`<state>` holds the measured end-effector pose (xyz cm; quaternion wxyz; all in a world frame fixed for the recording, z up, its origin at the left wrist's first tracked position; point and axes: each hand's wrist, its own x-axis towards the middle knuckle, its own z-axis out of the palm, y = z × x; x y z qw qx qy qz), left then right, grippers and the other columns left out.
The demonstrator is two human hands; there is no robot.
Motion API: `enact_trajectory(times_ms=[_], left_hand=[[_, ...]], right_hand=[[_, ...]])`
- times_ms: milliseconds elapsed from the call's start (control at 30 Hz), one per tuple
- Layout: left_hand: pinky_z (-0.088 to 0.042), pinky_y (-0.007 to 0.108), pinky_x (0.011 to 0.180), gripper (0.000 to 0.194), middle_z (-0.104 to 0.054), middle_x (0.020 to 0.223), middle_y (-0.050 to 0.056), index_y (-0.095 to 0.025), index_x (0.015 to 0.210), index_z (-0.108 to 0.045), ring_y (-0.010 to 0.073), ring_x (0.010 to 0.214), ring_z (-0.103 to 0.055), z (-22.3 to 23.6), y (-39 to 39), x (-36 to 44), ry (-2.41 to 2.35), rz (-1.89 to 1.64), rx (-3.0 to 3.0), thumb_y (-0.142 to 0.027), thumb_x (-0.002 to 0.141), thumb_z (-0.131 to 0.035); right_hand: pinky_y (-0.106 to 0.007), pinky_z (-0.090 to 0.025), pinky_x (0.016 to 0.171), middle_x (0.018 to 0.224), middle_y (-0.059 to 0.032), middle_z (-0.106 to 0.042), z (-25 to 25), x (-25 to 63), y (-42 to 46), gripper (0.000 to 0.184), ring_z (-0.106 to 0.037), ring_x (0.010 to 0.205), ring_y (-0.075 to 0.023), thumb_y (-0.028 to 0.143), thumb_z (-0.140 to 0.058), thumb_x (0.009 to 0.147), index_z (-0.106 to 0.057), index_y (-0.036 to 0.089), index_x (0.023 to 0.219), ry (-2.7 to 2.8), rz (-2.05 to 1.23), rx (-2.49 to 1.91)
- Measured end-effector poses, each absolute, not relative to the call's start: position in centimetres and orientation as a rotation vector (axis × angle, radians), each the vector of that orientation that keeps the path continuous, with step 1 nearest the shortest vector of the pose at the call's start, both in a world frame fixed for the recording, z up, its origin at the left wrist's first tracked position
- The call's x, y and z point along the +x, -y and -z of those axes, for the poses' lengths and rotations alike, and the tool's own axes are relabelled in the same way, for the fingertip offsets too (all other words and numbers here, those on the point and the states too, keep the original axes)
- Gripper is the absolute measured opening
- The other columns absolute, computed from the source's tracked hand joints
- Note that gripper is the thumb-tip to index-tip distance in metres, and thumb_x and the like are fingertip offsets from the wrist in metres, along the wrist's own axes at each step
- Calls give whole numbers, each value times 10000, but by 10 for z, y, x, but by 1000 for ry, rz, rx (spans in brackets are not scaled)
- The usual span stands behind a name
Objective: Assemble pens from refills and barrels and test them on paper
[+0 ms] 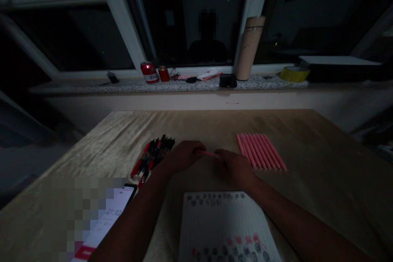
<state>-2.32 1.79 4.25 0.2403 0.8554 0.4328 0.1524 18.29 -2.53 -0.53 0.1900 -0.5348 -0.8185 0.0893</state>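
1. At the lower left of the frame a phone (118, 208) lay on the wooden surface (322, 180), its screen lit; part of it was blurred.
2. Just right of it, a heap of red and black pens (152, 156) lay beside the left hand (184, 156).
3. The left hand's grip was curled shut on one end of a pink pen (208, 154), at the middle of the frame.
4. The right hand (235, 166) pinched the other end. The step looked like pulling the pen apart or pushing it together; a next move would call for a steady, straight pull or push along the pen.
5. To the right, a neat row of pink pens (260, 151) lay well apart from the heap.
6. Low light hid the fingertips; a printed sheet (225, 229) was cut off at the bottom edge.
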Motion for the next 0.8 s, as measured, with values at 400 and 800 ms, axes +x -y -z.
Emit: enact_trajectory(times_ms=[400,800], left_hand=[[-408,246,649,216,-688,822,42,-169,887,-693,156,731,-597,-41,-19,-20,-1091,-591,2099,-312,792,-561],[-390,224,553,202,-606,592,14,-115,779,-693,107,545,-525,-28,-22,-13,-1010,-769,1615,-298,702,-657]], right_hand=[[-237,-315,557,753,-39,-607,11,184,24,107,-552,660,-147,258,-444,881,-510,179,852,2143,-283,-1512],[-244,-344,557,755,-49,-639,10,185,24,227,-589,662,-162,336,-423,921,-568,169,871,2138,-203,-1509]])
